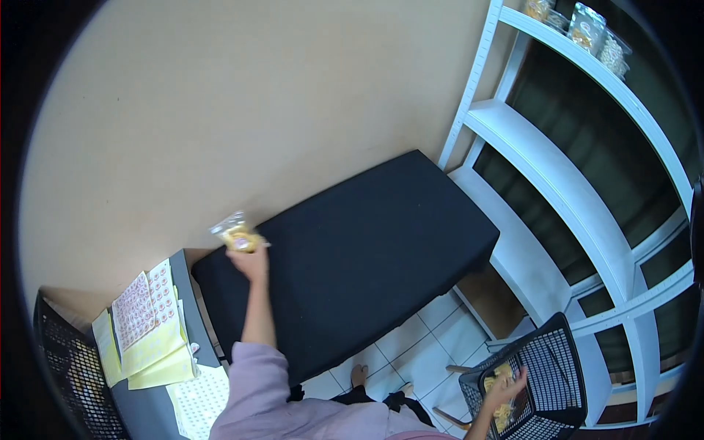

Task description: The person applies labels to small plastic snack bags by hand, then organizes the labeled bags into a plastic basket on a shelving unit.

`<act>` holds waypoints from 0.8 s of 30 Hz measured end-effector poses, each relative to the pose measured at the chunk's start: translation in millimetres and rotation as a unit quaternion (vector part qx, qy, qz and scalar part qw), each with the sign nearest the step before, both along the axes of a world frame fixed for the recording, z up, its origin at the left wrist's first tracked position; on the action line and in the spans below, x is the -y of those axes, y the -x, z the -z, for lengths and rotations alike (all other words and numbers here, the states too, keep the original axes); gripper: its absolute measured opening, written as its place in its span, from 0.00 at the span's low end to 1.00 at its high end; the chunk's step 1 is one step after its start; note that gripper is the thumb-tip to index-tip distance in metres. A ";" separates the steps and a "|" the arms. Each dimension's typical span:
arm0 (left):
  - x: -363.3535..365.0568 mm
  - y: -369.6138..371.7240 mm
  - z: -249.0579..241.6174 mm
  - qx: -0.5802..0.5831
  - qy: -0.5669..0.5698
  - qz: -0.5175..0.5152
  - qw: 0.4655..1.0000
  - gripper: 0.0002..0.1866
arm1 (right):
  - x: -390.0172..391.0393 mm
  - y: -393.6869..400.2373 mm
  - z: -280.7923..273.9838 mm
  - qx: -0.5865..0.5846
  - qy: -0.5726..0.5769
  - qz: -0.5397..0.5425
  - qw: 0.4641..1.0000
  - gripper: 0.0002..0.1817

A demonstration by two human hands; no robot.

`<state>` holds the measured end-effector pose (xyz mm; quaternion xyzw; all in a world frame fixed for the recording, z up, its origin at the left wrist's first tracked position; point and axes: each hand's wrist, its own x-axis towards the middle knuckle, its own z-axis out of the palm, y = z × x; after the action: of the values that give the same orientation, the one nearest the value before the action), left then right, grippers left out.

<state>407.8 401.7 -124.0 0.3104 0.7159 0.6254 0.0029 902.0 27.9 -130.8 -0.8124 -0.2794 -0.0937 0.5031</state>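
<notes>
My left hand (250,262) is closed on a clear snack packet (240,237) with yellow pieces and a round label. It holds the packet over the far left end of the black-covered table (359,257), close to the wall. At the lower right, my right hand (506,389) reaches into a black plastic basket (554,367). Its fingers are apart, right over more packets of yellow snacks (502,418) lying inside.
Sheets of round stickers (143,312) and yellow backing paper (163,367) lie on a grey surface at left, beside another black basket (73,367). White shelving (543,161) stands at right, with several snack bags (587,29) on its top shelf. Tiled floor (433,345) shows below.
</notes>
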 end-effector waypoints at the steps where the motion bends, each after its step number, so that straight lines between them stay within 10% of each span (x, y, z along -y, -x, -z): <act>1: 13.6 -41.0 -6.8 -0.007 0.022 0.048 0.999 0.33 | -15.7 19.4 -9.5 -0.045 -0.013 -0.056 0.997 0.32; 4: 78.9 -166.1 -37.0 0.084 0.060 0.261 0.960 0.39 | -54.8 67.3 -37.4 -0.146 -0.040 -0.222 0.963 0.31; 10: 259.6 -298.6 -68.3 -0.084 0.016 0.636 0.767 0.46 | -48.3 87.8 -68.8 -0.291 -0.080 -0.390 0.870 0.28; 17: 361.1 -306.5 -54.6 -0.088 0.047 0.735 0.671 0.49 | 85.2 -45.5 -21.6 -0.275 -0.162 0.057 0.946 0.21; 21: 406.9 -300.3 -22.3 -0.095 0.119 0.751 0.643 0.45 | 152.1 -133.2 53.2 -0.446 -0.319 0.035 0.836 0.26; 24: 456.4 -286.1 10.4 -0.101 0.189 0.726 0.653 0.44 | 165.0 -165.5 100.5 -0.390 -0.281 -0.006 0.877 0.26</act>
<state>693.9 -54.7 -134.4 0.7853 0.3606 0.2401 0.4424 1067.4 -137.1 -231.3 -0.6058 -0.0278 0.1591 0.7791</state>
